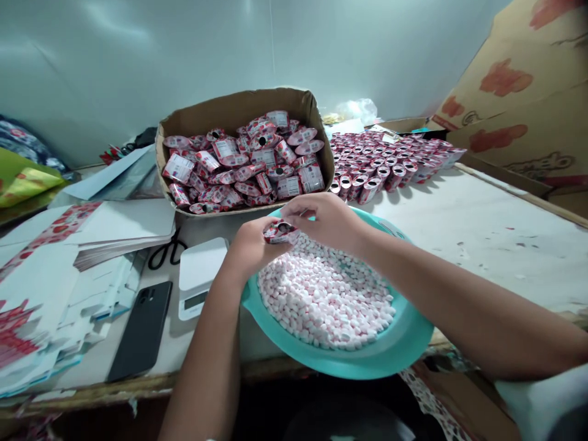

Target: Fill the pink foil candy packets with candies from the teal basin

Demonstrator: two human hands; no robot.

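Note:
My left hand (250, 248) is closed around a small red and white printed candy packet (277, 231) with a dark round opening on its upper side. Close beside that opening are the fingers of my right hand (321, 217), bent together in a pinch. Whatever they hold, if anything, is too small to make out. Both hands are above the far left rim of a turquoise basin (367, 365). Inside the basin lies a heap of small white and pale pink candies (326, 300).
Behind the hands, a cardboard box (243, 103) holds many similar packets. Upright packets (390, 159) stand in rows to its right. Left of the basin are a white scale (202, 269), black scissors (168, 252), a dark phone (141, 331) and stacked flat cartons (114, 233).

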